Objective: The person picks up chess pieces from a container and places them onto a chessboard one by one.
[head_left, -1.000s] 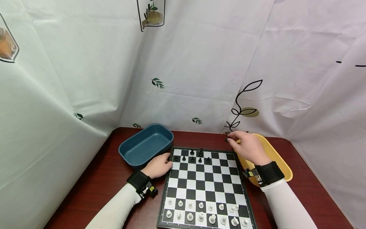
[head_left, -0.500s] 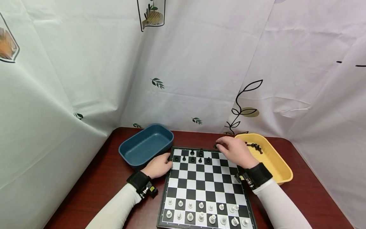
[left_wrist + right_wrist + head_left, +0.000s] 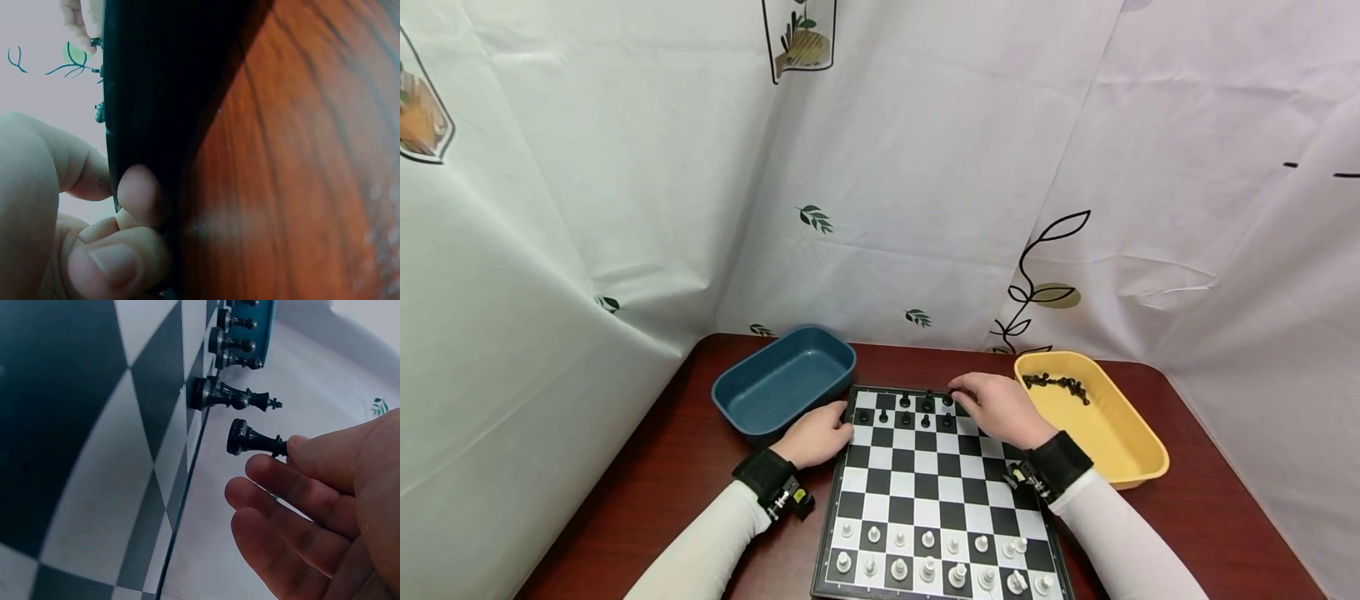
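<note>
A black-and-white chessboard (image 3: 927,485) lies on the table. My right hand (image 3: 1003,410) pinches a black chess piece (image 3: 256,440) by its top, base toward the board, over the far row. Its head is hidden by my fingertips. Beside it in the right wrist view stands a black king (image 3: 237,397). Several black pawns (image 3: 906,418) stand on the second row. My left hand (image 3: 812,435) grips the board's left edge near its far corner; in the left wrist view, the fingers (image 3: 140,194) lie against the black side of the board.
Two rows of white pieces (image 3: 928,568) stand at the near end of the board. A yellow tray (image 3: 1123,442) on the right holds several black pieces (image 3: 1060,383). A blue tray (image 3: 782,379) sits at the back left. A printed cloth (image 3: 917,208) hangs behind the table.
My right hand has moved left from over the yellow tray to the board's far row, carrying the black chess piece. My left hand has stayed at the board's edge.
</note>
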A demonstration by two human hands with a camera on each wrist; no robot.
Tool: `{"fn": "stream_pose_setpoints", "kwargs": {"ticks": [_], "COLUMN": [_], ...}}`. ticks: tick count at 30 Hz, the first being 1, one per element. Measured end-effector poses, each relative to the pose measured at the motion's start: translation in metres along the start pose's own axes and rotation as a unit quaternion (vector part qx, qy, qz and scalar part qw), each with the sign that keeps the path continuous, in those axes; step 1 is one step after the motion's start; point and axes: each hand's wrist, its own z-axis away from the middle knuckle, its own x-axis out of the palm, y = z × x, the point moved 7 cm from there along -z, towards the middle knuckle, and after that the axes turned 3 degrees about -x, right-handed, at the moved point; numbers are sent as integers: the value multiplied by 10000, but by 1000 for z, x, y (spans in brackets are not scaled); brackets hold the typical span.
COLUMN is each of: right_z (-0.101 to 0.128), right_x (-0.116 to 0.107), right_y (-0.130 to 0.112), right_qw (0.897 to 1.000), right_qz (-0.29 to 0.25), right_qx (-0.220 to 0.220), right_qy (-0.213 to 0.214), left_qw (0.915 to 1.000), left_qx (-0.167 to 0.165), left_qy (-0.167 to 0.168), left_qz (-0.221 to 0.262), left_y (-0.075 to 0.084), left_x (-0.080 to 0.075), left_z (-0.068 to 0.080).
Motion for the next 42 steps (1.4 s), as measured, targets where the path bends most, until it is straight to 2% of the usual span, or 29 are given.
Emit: {"fn": "stream_pose_setpoints", "kwargs": {"ticks": [19,42], "right_z": [1,1], "right_x": [9,16], "right_y": [0,6], "right_qw": [9996,9989], "right_qz": [255,33], "right_qx": [19,60], "right_qy": [-144,-453], "left_qw": [10000,10000], "left_qx": [24,-2], "left_qy": [-3,-30], "left_qz": [-36,-90], "left_y": [-1,-1], "left_x": [1,0], "left_z": [-2,-1]}}
